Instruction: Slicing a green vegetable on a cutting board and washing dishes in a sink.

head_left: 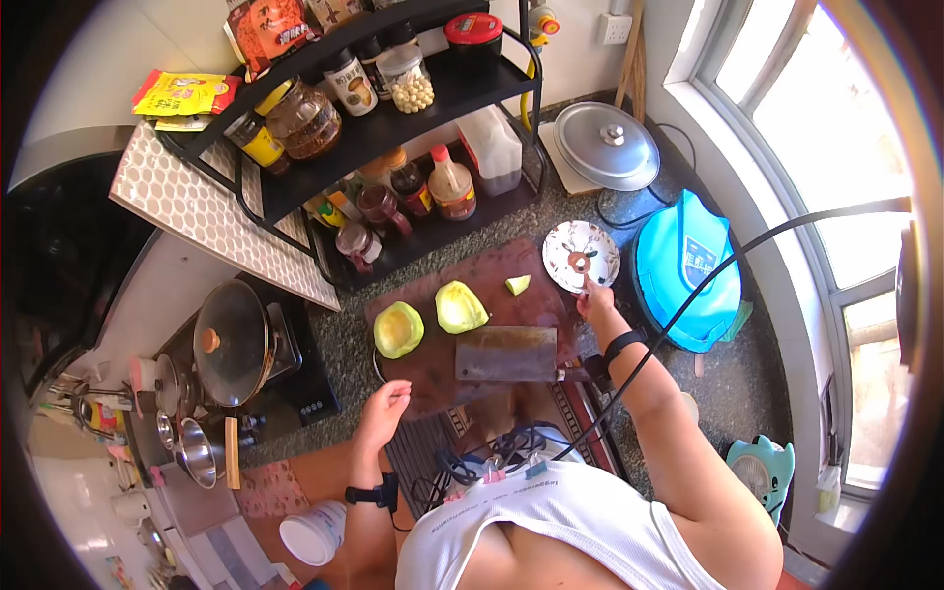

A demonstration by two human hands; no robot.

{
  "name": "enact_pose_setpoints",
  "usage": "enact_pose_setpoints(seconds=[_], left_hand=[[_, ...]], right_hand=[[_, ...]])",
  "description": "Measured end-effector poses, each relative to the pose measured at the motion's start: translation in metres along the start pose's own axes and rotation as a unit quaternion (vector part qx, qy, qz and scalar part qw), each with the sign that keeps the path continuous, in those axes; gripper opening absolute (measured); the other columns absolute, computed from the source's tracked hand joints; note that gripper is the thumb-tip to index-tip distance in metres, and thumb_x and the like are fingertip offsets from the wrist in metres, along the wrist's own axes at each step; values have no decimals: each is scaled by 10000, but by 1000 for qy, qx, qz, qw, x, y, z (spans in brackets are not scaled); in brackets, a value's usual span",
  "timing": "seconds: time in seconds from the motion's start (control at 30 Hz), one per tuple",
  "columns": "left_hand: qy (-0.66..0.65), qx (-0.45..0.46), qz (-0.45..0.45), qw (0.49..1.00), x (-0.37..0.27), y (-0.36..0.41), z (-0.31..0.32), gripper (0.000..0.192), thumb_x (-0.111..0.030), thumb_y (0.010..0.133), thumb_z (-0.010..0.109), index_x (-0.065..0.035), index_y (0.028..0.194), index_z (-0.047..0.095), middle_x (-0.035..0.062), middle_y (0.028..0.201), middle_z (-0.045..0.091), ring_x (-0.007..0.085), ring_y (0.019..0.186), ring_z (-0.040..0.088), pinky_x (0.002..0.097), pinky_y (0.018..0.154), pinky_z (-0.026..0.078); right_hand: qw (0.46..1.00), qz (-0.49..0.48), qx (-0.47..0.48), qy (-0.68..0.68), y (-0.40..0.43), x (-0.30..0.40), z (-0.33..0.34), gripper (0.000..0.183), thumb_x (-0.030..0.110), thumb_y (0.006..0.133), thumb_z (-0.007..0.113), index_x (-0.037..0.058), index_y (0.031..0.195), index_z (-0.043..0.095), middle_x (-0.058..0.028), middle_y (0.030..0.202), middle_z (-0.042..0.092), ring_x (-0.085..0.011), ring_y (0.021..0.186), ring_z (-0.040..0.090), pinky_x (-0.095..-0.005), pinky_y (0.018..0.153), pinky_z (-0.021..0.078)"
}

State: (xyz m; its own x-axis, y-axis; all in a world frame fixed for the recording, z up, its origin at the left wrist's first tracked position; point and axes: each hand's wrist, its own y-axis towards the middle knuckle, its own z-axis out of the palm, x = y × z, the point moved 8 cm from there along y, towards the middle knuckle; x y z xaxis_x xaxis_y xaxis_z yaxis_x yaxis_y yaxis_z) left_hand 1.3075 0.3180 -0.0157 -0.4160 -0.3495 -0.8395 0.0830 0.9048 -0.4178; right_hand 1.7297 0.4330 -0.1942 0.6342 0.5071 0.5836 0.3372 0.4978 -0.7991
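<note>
A reddish-brown cutting board [442, 394] lies in front of me. Two hollowed, pale green melon or squash pieces, the left one [398, 330] and the right one [461, 307], rest on it. A small wedge [518, 285] of the same colour sits near the far right corner. The cleaver [507, 354] lies flat across the near right part of the board, its handle partly behind my right wrist. My right hand [594, 301] grips the near rim of a white patterned plate [601, 258]. By the board's near left corner my left hand [385, 414] hovers with nothing in it, fingers loosely bent.
Behind the board stands a black rack [442, 103] full of jars and bottles. A lidded pan [230, 343] sits on the stove at left. Right of the plate are a blue plastic container [686, 273] and a metal lid [606, 146]. A black cable [686, 310] crosses my right arm.
</note>
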Motion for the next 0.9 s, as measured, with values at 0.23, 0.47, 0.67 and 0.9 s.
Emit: enact_pose_setpoints(seconds=[0.23, 0.47, 0.67, 0.9], left_hand=[[71, 32, 39, 996, -34, 49, 22, 262, -86, 819, 525, 14, 1060, 513, 124, 969, 593, 196, 861, 576, 286, 769, 447], [155, 27, 163, 974, -45, 84, 66, 560, -75, 808, 510, -16, 1286, 224, 315, 1302, 195, 434, 1201, 248, 406, 966, 293], [381, -47, 224, 896, -75, 87, 80, 462, 8, 738, 513, -70, 1182, 413, 233, 1257, 306, 378, 1147, 343, 405, 937, 337], [546, -116, 346, 754, -82, 106, 79, 221, -89, 722, 534, -98, 941, 561, 95, 1139, 442, 294, 1106, 385, 416, 924, 341]], right_hand=[[941, -54, 87, -322, -60, 22, -16, 191, 148, 797, 469, 19, 930, 517, -135, 746, 603, -226, 583, 594, -362, 482, 459], [373, -427, 114, -816, -205, -46, 5, 694, 176, 663, 593, 156, 1295, 306, -87, 925, 519, -249, 872, 505, -397, 769, 376], [424, -466, 78, -773, -196, -49, 7, 610, 89, 660, 548, 119, 1249, 390, -81, 817, 501, -231, 779, 514, -338, 695, 423], [530, -373, 117, -753, -250, -15, -25, 579, 152, 629, 581, 103, 1191, 450, -104, 778, 581, -285, 692, 595, -389, 595, 477]])
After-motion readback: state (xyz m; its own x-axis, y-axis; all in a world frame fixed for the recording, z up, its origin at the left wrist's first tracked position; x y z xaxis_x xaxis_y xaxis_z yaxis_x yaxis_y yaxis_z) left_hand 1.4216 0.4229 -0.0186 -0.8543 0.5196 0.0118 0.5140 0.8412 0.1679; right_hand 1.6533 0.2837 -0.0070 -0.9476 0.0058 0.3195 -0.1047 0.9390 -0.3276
